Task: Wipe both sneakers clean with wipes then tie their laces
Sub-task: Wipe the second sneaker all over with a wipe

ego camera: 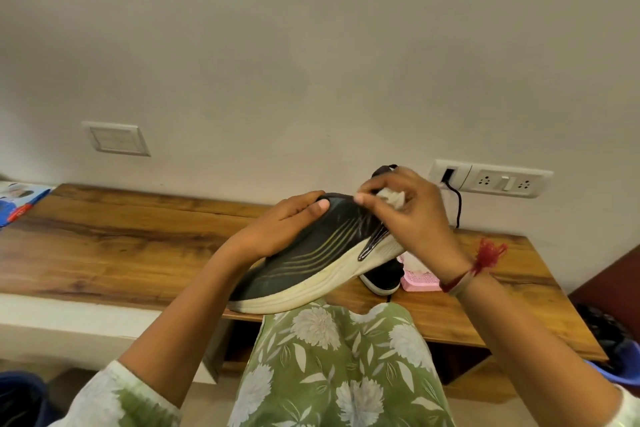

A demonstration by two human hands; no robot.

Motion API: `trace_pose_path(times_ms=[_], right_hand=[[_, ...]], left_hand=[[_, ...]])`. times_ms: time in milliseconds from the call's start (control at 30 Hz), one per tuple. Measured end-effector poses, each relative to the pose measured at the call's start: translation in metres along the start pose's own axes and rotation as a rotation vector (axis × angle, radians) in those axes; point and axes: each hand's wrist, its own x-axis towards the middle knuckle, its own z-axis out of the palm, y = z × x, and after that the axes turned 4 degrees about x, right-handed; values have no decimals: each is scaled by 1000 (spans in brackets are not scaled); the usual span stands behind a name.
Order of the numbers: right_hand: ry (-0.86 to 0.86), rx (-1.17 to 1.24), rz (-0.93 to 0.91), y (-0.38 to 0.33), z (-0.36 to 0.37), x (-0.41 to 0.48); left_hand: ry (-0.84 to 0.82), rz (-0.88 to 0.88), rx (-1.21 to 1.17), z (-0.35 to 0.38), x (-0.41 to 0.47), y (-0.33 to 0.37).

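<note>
Over the near edge of the long brown wooden table (121,239), the dark grey sneaker with a thick cream sole (311,253) is held up off the surface, tilted, its far end raised. The left hand (284,222) grips the upper from above, fingers curled over the top and thumb on the side facing the camera. The right hand (419,215) pinches a crumpled white wipe (393,197) btw. thumb and fingertips and presses it to the raised end of the upper.

So the step in hand looks like wiping shoe no. 1, and the upper rather than the sole. The cream sole shows greyish marks along the side, so I'd judge it not done yet.

The second sneaker, black with a white sole (381,276), sits on the table just behind, beside a pink wipes pack (420,281) (partly hidden by the right wrist).

Next move prob. calls for a firm hold w/ the left hand while the right drags the wipe along the upper and down to the sole. Laces aren't visible here, so can't tell if they're tied.
</note>
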Motion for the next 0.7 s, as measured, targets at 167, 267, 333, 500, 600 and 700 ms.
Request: trace_pose_path(times_ms=[167, 267, 333, 500, 600, 700], right_hand=[[59, 591, 406, -19, -14, 12], [68, 285, 151, -28, -10, 5], [52, -158, -198, -21, -1, -6], [-5, -495, -463, -14, 20, -32], [-195, -590, -593, -15, 34, -44], [-145, -702, -633, -5, 18, -38]], left_hand=[[32, -29, -63, 3, -1, 1], [42, -43, -85, 2, 0, 3], [54, -65, -106, 1, 1, 5], [70, -96, -138, 0, 8, 12], [83, -140, -128, 2, 12, 17], [67, -106, -56, 2, 14, 17]])
